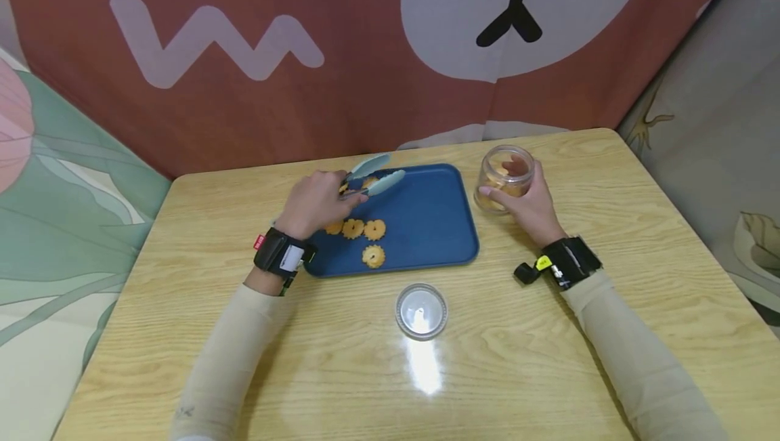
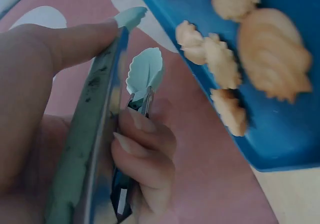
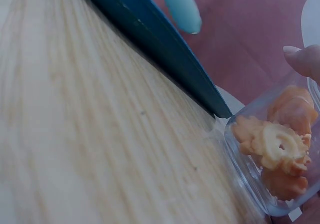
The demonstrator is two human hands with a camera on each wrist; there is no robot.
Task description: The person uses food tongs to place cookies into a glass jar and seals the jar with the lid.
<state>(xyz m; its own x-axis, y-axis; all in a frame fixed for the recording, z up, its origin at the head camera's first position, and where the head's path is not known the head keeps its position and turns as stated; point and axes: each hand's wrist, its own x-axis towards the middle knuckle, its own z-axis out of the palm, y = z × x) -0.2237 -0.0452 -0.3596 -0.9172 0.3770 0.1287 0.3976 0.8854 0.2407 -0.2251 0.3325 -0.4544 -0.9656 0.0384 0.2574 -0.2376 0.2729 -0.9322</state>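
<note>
The person's left hand grips a pair of tongs with pale blue-green tips. The two tips are apart, above the far left part of a blue tray. Small round cookies lie on the left side of the tray. Three of them make a row, with one more on the near side of that row. Others are by the tongs, partly hidden.

The right hand has its thumb and fingers around a clear jar, just right of the tray. The jar has no top on, and there are cookies inside.

A round, clear lid lies on the wooden table, on the near side of the tray.
</note>
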